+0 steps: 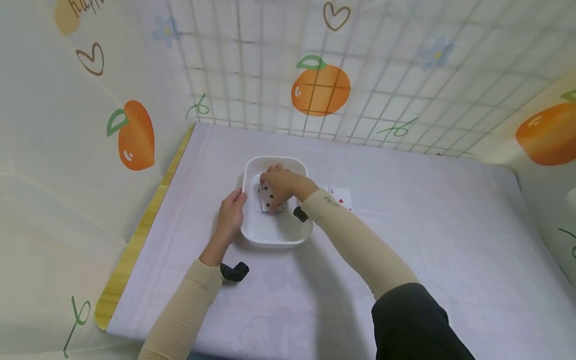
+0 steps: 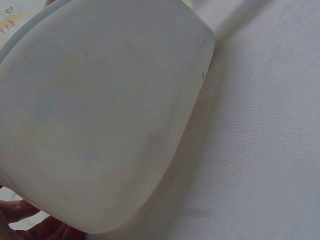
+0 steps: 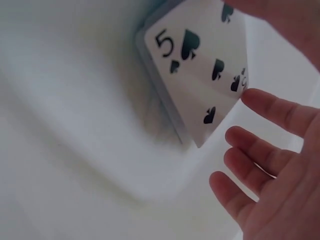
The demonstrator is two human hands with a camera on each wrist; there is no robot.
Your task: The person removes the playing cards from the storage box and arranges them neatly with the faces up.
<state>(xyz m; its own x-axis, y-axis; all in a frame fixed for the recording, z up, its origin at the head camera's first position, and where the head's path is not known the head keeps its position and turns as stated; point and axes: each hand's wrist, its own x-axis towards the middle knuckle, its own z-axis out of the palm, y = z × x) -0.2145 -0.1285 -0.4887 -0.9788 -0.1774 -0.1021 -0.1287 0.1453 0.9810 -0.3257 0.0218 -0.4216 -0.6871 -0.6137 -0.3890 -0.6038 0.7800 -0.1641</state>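
Note:
A white plastic basin [image 1: 275,232] stands on the table, with a small pile of playing cards inside. My left hand [image 1: 230,216] holds the basin's left side at the rim. Its fingers [image 2: 17,210] show at the lower left of the left wrist view, against the basin's outer wall. Reaching inside the basin, my right hand [image 1: 284,185] pinches a five of spades playing card [image 3: 200,85] between thumb and index finger. The other fingers [image 3: 250,167] are spread beside it. Under this card, the edges of further cards show, slightly offset.
To the basin's right lie more playing cards [image 1: 340,196], one with red hearts, partly covered by my right forearm. A white cloth covers the table [image 1: 427,225], leaving a yellow wooden edge [image 1: 130,255] at left. Printed curtains [image 1: 270,60] and a grid stand behind.

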